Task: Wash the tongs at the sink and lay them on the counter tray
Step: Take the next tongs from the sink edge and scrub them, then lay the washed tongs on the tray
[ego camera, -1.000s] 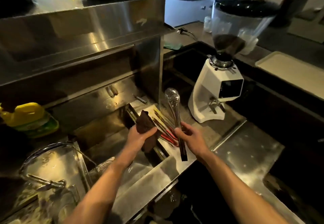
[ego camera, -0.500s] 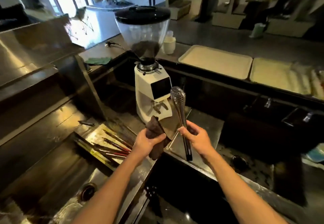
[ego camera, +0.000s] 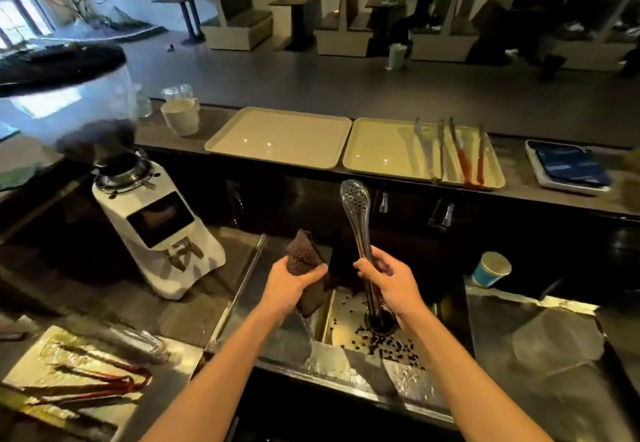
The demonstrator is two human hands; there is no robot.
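The right hand (ego camera: 388, 277) gripped the perforated tongs (ego camera: 358, 220) upright at centre frame; the left hand (ego camera: 294, 280) clutched a brown cloth (ego camera: 304, 256). The view had swung from the sink toward the counter tray (ego camera: 388, 151) at upper right, already holding other tongs (ego camera: 450, 147), so laying down seemed next.

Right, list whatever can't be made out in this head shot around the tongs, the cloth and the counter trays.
- Tongs: the lower end is dark against the sink, and the right hand covers the middle.
- Brown cloth: the left hand covers its middle.
- Right counter tray: the utensils lying on it are too blurred to count surely.
- Tray at lower left: motion blur smears its tools, and the picture's edge cuts it off.
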